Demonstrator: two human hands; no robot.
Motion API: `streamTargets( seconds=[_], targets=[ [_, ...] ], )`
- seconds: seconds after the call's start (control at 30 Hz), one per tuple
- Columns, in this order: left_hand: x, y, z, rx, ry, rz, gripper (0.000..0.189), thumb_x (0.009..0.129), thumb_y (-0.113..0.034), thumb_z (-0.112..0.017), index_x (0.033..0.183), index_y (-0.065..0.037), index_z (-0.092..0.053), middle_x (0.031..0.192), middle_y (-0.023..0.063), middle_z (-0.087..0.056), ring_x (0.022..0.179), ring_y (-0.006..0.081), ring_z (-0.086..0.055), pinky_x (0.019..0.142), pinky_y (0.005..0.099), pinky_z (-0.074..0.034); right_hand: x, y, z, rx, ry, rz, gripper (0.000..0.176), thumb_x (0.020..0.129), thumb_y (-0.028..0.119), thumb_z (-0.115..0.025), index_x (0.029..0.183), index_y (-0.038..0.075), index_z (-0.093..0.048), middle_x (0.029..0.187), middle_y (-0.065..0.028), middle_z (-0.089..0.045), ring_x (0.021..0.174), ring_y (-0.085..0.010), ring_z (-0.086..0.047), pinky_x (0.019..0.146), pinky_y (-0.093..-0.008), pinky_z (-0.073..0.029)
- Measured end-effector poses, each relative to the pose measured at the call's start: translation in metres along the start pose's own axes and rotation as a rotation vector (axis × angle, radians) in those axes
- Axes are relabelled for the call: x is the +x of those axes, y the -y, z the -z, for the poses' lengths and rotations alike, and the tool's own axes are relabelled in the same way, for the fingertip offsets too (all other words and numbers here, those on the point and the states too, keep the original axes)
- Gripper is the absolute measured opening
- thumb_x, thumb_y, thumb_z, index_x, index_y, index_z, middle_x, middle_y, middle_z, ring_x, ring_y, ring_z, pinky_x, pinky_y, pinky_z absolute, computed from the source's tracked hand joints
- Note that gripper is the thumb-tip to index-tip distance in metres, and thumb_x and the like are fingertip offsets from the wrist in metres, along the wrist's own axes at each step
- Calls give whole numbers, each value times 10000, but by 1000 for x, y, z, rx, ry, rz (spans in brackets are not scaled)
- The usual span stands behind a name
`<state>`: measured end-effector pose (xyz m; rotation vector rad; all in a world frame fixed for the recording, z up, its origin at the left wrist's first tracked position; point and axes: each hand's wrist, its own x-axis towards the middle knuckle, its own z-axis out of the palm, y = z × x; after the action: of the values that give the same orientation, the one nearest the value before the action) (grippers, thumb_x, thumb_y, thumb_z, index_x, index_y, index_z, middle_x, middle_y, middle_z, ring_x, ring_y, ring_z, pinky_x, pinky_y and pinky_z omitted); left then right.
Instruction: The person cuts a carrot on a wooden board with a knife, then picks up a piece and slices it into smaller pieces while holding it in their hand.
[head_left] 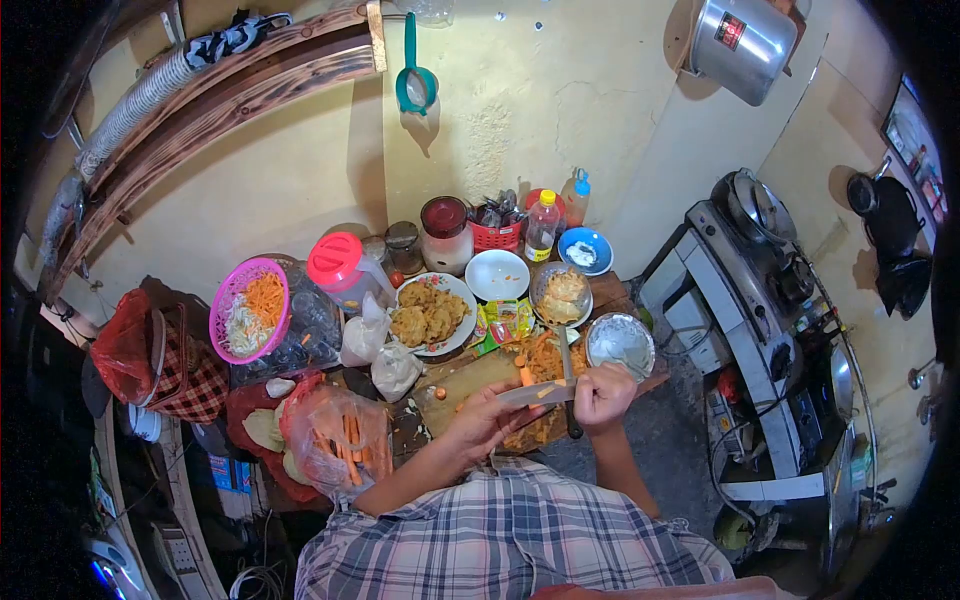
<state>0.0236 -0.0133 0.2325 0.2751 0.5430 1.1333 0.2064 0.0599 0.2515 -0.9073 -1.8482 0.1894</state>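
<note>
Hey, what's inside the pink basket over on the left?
The pink basket holds orange shreds beside whitish shreds. The shreds cover its bottom, so anything beneath them cannot be seen.

Broad knife (526, 395), apparently orange-flecked, near-level

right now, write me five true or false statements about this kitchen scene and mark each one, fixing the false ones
1. The right hand holds a knife. True.
2. The green strainer lies on the table. False: the green strainer hangs on the wall.
3. The yellow-capped bottle stands beside the blue bowl. True.
4. The pink basket holds only orange shreds. False: the pink basket holds white shreds too.
5. Fried patties fill the pink pitcher. False: the fried patties lie on a plate.
</note>
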Motion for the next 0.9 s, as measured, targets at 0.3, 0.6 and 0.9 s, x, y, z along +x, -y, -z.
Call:
streamTargets(
  seconds=[0.3,0.6,0.9],
  targets=[
    [5,1,9,-4,28,-62,273,879,-102,-591,1132,-7,-549,1041,110,-626,930,185,-637,823,274,-543,-5,4,0,30,78,3,243,639,85,-533,436,41,-408,431,-131,-394,383,-299,-412,427,-407,-337],
    [1,1,4,-69,63,-62,265,871,-64,-590,1120,18,-559,1018,132,-634,899,212,-649,810,299,-551,-4,2,-1,13,72,22,244,637,87,-534,435,43,-405,426,-128,-395,386,-296,-410,431,-403,-343],
    [2,17,2,14,67,-32,271,881,-101,-584,1123,18,-556,1084,145,-613,942,223,-638,834,312,-553,-15,5,7,-13,30,4,226,620,76,-524,434,43,-399,429,-120,-394,390,-290,-407,427,-401,-325]
  ],
)
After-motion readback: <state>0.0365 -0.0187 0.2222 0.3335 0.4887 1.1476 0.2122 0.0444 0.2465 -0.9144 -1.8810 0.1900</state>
